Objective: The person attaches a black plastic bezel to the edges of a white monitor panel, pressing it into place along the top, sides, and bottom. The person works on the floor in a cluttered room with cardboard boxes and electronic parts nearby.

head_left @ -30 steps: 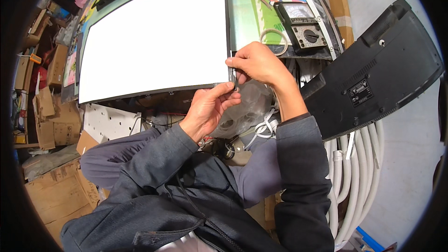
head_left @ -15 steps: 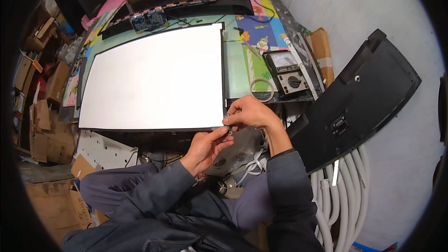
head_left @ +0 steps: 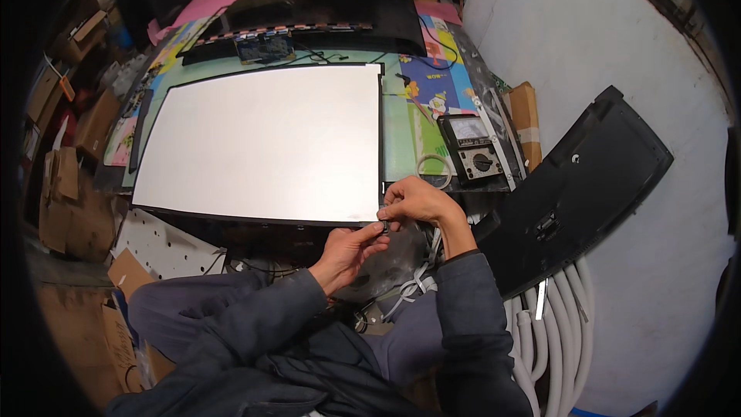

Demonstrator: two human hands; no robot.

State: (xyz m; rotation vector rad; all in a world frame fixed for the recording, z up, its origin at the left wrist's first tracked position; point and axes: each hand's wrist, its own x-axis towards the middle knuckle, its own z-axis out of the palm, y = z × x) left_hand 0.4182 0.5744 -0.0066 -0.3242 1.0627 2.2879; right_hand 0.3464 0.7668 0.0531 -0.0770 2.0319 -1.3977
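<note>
A large white display panel (head_left: 262,143) with a thin black frame lies flat, its near side hanging over the table's front edge. Both my hands meet at the panel's near right corner. My left hand (head_left: 346,256) is closed there, thumb on top and the other fingers curled below the edge. With thumb and fingers pinched together, my right hand (head_left: 421,205) grips the black frame (head_left: 381,189) on the right side of that same corner. A small dark part shows between the fingertips, too small to make out.
A black display housing (head_left: 320,19) and a circuit board (head_left: 265,49) are behind the panel. To the right are a tape roll (head_left: 434,171), an analog multimeter (head_left: 475,147), a leaning black back cover (head_left: 567,193) and grey hoses (head_left: 567,324). Cardboard boxes (head_left: 81,216) crowd the left.
The view has shifted, so the table and panel sit a little lower in the picture. Both hands stay at the same corner, with only slight finger movement.
</note>
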